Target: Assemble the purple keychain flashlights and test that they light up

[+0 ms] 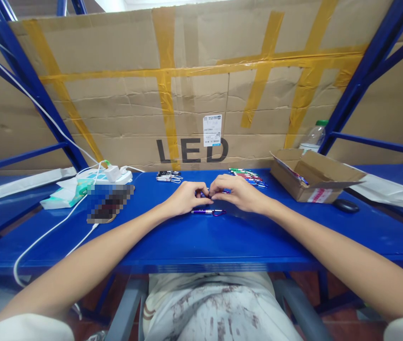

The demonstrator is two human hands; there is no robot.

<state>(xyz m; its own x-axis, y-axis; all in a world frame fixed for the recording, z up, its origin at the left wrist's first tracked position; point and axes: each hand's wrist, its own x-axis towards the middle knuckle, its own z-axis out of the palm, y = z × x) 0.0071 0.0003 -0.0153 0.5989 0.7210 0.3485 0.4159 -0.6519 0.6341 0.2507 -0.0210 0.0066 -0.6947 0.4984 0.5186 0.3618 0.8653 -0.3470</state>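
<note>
Together, our left hand [186, 198] and right hand [239, 193] pinch what seems a small flashlight [205, 193] in curled fingertips, midway along the blue table [222, 241], nearer its far edge; a purple keychain light [207, 212] lies just beside them, toward the near edge.

Held: small purple metal keychain torch [205, 193], mostly hidden, pinched between left hand [186, 198] and right hand [239, 193]. Loose: second purple keychain torch [206, 212], flat, crosswise, just nearer.
</note>
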